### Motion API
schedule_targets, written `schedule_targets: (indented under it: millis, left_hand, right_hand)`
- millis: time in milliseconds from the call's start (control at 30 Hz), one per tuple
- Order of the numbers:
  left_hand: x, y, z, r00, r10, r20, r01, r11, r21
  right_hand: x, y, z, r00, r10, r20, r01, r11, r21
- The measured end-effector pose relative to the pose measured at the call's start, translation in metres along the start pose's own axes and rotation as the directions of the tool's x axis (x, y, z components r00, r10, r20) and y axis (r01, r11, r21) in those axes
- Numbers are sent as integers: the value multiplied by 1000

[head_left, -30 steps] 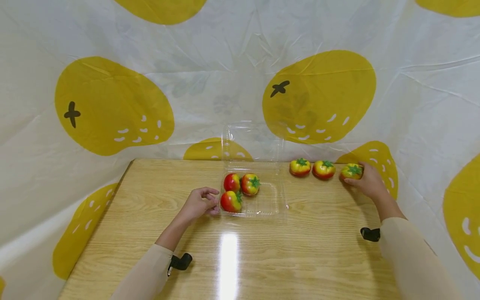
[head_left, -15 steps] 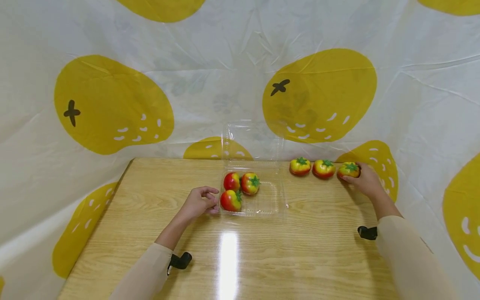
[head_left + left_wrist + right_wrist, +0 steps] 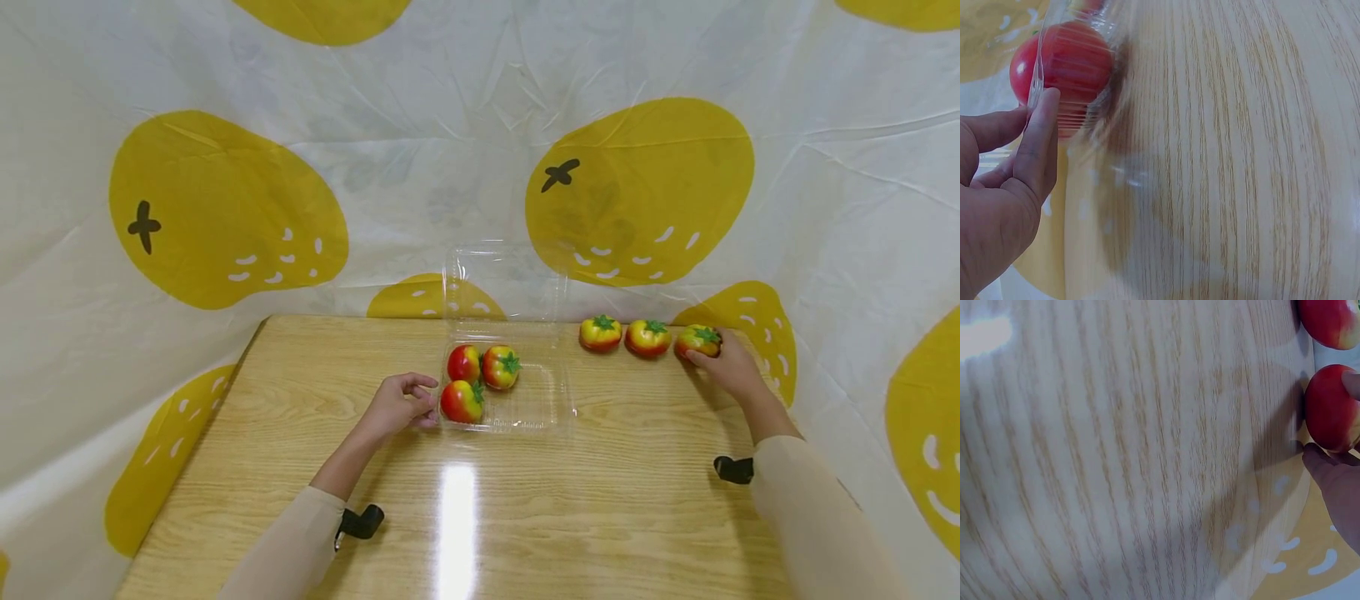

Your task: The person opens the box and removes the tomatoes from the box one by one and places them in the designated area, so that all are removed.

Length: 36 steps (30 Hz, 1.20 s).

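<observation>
A clear plastic clamshell box (image 3: 536,392) stands with its lid raised at the back of the table, and 3 red-and-yellow tomatoes (image 3: 462,402) sit in its left part. My left hand (image 3: 397,407) pinches the box's left rim between thumb and fingers, as the left wrist view shows beside a red tomato (image 3: 1075,62). My right hand (image 3: 733,367) grips the rightmost tomato (image 3: 693,340) of a row near the back edge. In the right wrist view, fingers are on both sides of that tomato (image 3: 1329,409), which looks to be on or just above the table.
Left of the gripped tomato are two more tomatoes, one in the middle (image 3: 648,340) and one nearer the box (image 3: 600,335). A white curtain (image 3: 420,192) with yellow fruit prints hangs right behind the wooden table (image 3: 585,508). The raised lid (image 3: 506,283) stands before the curtain.
My right hand has shifted slightly left with the rightmost tomato, closer to the middle one of the row. My left hand and the box have stayed in place.
</observation>
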State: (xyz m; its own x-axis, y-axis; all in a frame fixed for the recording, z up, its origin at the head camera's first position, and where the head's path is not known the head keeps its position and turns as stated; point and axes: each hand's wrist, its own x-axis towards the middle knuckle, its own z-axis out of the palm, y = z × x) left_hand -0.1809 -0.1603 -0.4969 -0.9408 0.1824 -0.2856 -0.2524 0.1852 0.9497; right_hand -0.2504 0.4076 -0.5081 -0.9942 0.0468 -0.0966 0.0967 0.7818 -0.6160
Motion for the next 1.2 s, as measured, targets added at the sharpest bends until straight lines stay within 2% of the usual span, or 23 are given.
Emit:
schedule_targets:
  millis: [667, 1200]
  left_hand:
    - [1, -4, -1, 1000, -24, 14, 24, 1000, -6]
    - [0, 0, 0, 1000, -1, 4, 1, 1000, 1]
  right_hand:
    - [-2, 0, 2, 1000, -18, 7, 17, 999, 44]
    - [0, 1, 4, 1000, -17, 7, 16, 999, 51]
